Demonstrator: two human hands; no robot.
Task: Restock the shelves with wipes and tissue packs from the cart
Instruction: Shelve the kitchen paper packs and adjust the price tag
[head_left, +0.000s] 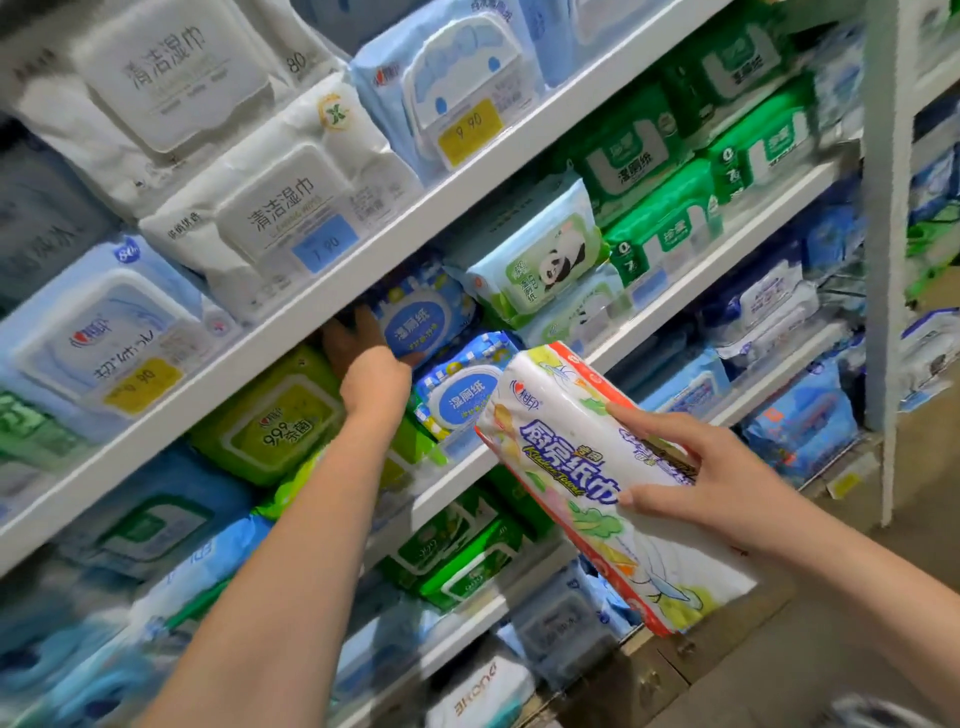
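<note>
While shelves (395, 244) look nearly full, job is not finished: R hand (727, 478) has its grip curled round kitchen towel pack (566, 467), held before middle shelf, not yet placed; L hand (363, 358) grip pinches blue wipes pack (426, 317) there, prob. making room.

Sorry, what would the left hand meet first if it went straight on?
Nothing visible: the left hand, gripping the blue wipes pack, points into a dark gap under the shelf board; depth unclear.
</note>
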